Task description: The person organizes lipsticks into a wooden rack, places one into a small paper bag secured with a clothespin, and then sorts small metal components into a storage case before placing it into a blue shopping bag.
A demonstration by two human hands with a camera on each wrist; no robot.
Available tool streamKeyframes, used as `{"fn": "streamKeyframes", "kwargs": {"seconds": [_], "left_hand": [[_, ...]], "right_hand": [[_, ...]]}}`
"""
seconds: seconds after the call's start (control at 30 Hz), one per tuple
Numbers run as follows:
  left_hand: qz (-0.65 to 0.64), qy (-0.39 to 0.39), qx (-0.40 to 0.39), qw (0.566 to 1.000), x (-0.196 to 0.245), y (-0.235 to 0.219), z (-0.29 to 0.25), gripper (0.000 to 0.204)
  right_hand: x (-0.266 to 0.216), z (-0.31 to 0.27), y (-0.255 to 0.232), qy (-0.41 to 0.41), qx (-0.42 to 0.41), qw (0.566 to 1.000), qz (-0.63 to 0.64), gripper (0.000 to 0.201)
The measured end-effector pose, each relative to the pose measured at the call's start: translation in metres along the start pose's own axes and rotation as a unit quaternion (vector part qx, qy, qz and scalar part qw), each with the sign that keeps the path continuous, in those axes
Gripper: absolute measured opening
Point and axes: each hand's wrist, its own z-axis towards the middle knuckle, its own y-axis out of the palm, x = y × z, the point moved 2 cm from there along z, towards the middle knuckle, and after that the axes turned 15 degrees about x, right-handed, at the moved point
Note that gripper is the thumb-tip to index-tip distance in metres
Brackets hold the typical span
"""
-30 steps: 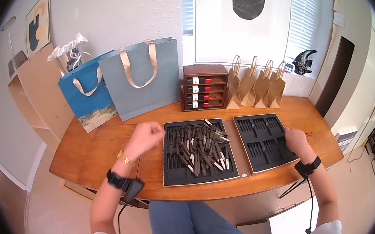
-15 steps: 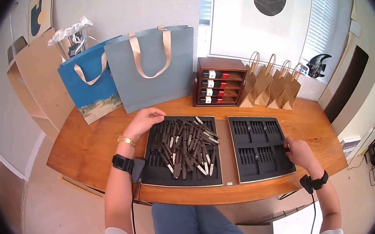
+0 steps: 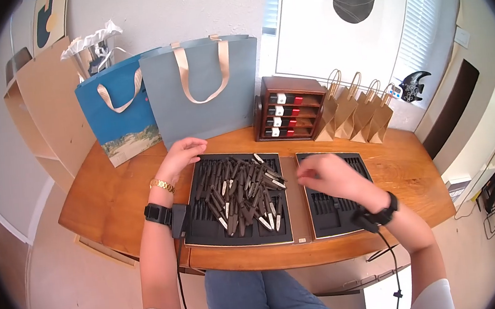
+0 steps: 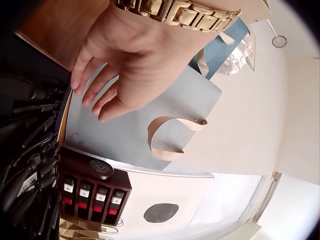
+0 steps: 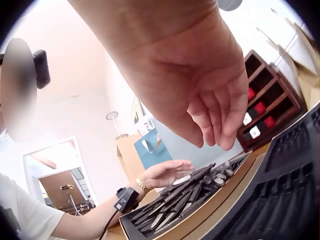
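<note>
An open two-part case (image 3: 298,209) lies on the table, with a slotted black tray in each half. Slim dark brown pieces (image 3: 241,200), some with pale ends, are heaped in the left tray (image 3: 198,233). My left hand (image 3: 182,156) hovers by that tray's far left corner, fingers loosely extended and holding nothing. Over the far left part of the right tray (image 3: 324,224), my right hand (image 3: 336,176) reaches toward the heap, its fingers slightly bent and nothing in them. In the right wrist view, that hand's relaxed fingers (image 5: 212,117) hang above the case.
A blue bag (image 3: 118,110) and a large grey bag (image 3: 205,87) stand at the back left. Behind the case is a wooden rack (image 3: 290,111) with red, white and black items. Several brown paper bags (image 3: 346,122) and a black fish ornament (image 3: 415,86) stand further right.
My right hand has left the right tray's right edge and swung left over that tray. My left hand has moved slightly back from the heap's far corner. The heap looks unchanged.
</note>
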Motion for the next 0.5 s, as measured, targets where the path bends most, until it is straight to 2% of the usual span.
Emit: {"fn": "streamKeyframes", "kwargs": {"seconds": [0.03, 0.13, 0.3, 0.43, 0.5], "left_hand": [[-0.012, -0.002, 0.019, 1.0, -0.001, -0.001, 0.001, 0.024], [0.001, 0.005, 0.048, 0.999, -0.011, -0.002, 0.006, 0.02], [-0.027, -0.022, 0.055, 0.998, -0.028, -0.008, 0.018, 0.017], [-0.042, -0.039, 0.071, 0.996, -0.027, -0.006, 0.016, 0.017], [-0.056, -0.041, 0.069, 0.995, -0.028, -0.007, 0.015, 0.017]], "right_hand": [[0.001, 0.01, 0.015, -0.012, -0.007, 1.0, -0.026, 0.014], [0.003, 0.036, 0.05, 0.027, -0.011, 0.999, -0.045, 0.021], [0.011, 0.051, 0.072, 0.031, -0.032, 0.997, -0.07, 0.025], [0.015, 0.049, 0.073, 0.032, -0.033, 0.998, -0.043, 0.028], [0.019, 0.048, 0.066, 0.084, -0.032, 0.994, 0.06, 0.031]]}}
